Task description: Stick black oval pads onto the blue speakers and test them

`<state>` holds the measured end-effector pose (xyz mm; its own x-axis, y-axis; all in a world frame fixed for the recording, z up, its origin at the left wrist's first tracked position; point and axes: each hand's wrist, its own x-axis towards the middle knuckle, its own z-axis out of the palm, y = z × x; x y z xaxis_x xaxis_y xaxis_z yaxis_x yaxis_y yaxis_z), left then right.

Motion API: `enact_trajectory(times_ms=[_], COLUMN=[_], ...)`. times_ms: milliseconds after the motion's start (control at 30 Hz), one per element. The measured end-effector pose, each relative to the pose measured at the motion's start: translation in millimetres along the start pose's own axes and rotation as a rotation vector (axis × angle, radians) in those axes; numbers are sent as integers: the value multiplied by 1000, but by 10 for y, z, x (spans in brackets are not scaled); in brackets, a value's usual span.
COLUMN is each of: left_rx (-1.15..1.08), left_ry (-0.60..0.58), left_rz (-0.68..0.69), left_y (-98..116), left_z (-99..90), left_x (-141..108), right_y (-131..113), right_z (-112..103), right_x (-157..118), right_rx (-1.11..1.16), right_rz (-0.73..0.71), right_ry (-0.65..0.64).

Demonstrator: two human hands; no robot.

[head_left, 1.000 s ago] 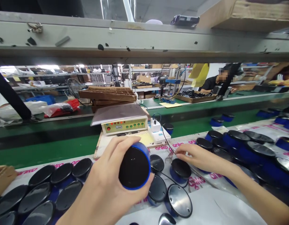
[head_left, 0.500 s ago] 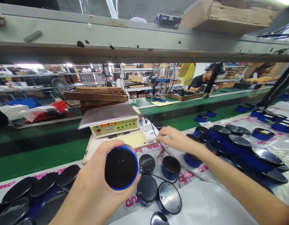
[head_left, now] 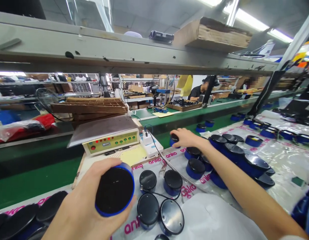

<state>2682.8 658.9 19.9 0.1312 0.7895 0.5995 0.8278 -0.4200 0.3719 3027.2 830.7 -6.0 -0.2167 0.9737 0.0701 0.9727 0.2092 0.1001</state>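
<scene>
My left hand (head_left: 81,196) grips a cylindrical unit (head_left: 114,190) with a black face and a blue rim, holding it tilted with the face toward me. My right hand (head_left: 185,138) stretches forward, fingers apart, and its fingertips are at or just above a small blue-and-black unit (head_left: 174,140) near the far edge of the bench. Several similar units (head_left: 173,182) stand between my hands, and a thin black cable (head_left: 157,193) runs among them. One lies with a shiny back facing up (head_left: 171,216).
A test box (head_left: 110,141) with lights and a green panel stands beyond my left hand, beside a white plug unit (head_left: 148,144). Many blue units (head_left: 234,156) crowd the printed plastic sheet (head_left: 282,166) on the right. A green conveyor belt (head_left: 44,180) runs behind, and a co-worker (head_left: 201,90) sits far off.
My right hand has moved forward and away from the nearby units, toward the far small unit. The view has swung left and up. My left hand still holds the cylindrical unit.
</scene>
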Motion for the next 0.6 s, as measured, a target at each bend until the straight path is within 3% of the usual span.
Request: enact_trajectory(times_ms=[133, 233, 367, 500, 600], left_rx=[-45, -71, -63, -93, -112], left_ry=[-82, -82, -89, -115, -133], left_rz=[-35, 15, -57, -111, -91], left_y=[31, 21, 44, 97, 108], left_z=[-34, -23, -2, -12, -36], left_x=[32, 38, 8, -2, 20], right_y=[500, 638, 352, -20, -45], right_z=[-84, 6, 118, 192, 270], right_x=[-615, -948, -1140, -1181, -1195], right_rx=[-97, -113, -75, 17, 44], right_rz=[127, 170, 65, -152, -170], right_ry=[64, 78, 107, 18, -8])
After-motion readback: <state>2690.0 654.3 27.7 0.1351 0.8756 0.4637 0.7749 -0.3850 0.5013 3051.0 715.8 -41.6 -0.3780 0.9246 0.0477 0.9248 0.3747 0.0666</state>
